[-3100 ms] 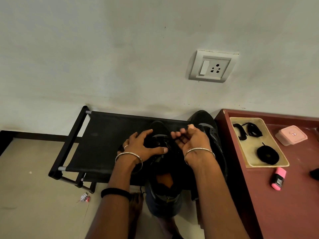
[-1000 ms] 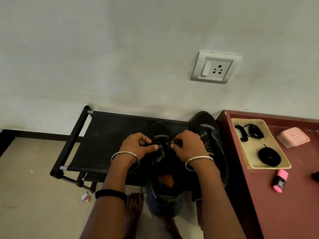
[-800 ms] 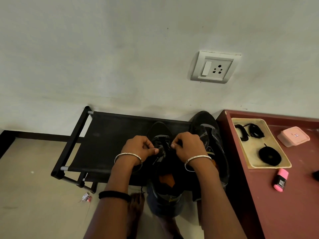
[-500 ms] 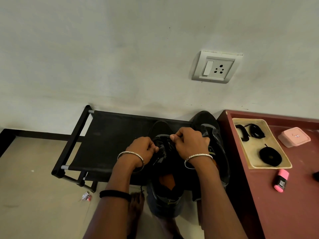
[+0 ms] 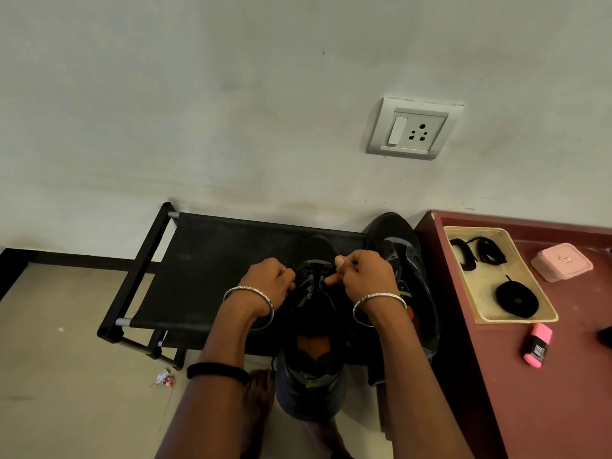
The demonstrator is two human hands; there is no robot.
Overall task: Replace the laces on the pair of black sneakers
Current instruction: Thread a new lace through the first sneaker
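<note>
1. Head view, hands: both hands are closed narrow over the front of one black sneaker (image 5: 311, 376). The left hand (image 5: 270, 281) has its fingers curled in at the left side of the lacing. The right hand (image 5: 364, 276) is bunched at the right side, with one finger pointing in towards the middle. Each pinches the black lace (image 5: 316, 276), though the strand is hard to follow, being black on black.
2. Head view, the held sneaker: it lies toe towards the wall, its front on the black fabric shoe rack (image 5: 215, 260) and its heel overhanging the near edge above the floor.
3. Head view, the second sneaker (image 5: 394, 233): it lies just to the right of the first, also toe to the wall, between the right hand and the maroon worktop (image 5: 546, 409).
4. Head view, wrists: there is a silver bangle (image 5: 248, 293) on each wrist and a black band (image 5: 217, 371) on the left forearm.
5. Head view, worktop: a cream tray (image 5: 486, 286) holds a coiled black lace (image 5: 516, 299) at its near end and loose black laces (image 5: 477, 251) at its far end. A pink box (image 5: 563, 261) sits right of the tray, and a pink highlighter (image 5: 538, 346) lies nearer than the tray.
6. Head view, surroundings: there is a wall socket (image 5: 412, 129) above, and a small wrapper (image 5: 164, 380) on the floor by the rack's leg.
</note>
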